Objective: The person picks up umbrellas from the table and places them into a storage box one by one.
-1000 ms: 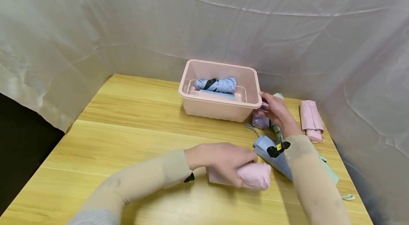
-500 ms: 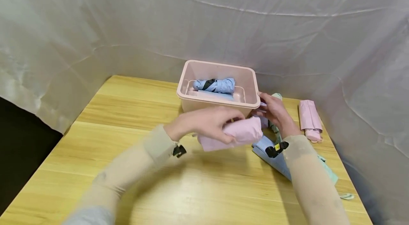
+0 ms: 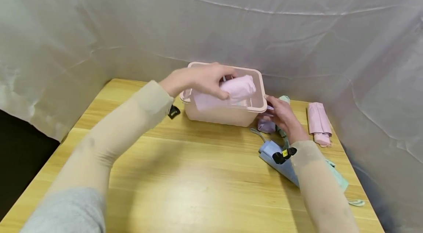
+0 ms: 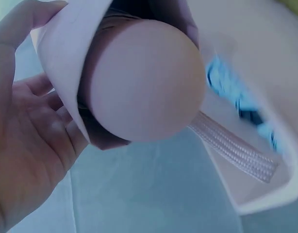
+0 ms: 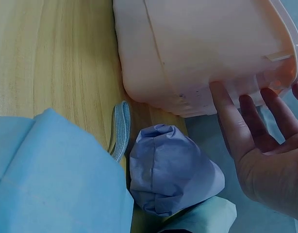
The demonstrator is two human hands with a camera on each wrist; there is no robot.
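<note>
My left hand (image 3: 198,78) grips a folded pink umbrella (image 3: 231,91) and holds it over the open pink bin (image 3: 224,113). In the left wrist view the umbrella's round pink handle end (image 4: 144,82) fills the frame, its wrist strap (image 4: 236,150) hanging toward the bin, where a blue umbrella (image 4: 236,97) lies. My right hand (image 3: 281,113) rests with straight fingers (image 5: 231,121) against the bin's right wall (image 5: 207,48). A lavender folded umbrella (image 5: 173,174) lies just below that hand, beside a blue one (image 3: 281,159).
On the wooden table (image 3: 198,174), a second pink folded umbrella (image 3: 318,122) lies at the far right, and a mint green one (image 3: 338,179) sits under my right forearm. Grey sheeting (image 3: 211,23) walls in the table at back and sides.
My left hand lifted the pink umbrella off the table's front and carried it up and back over the bin. The right hand stayed against the bin's side.
</note>
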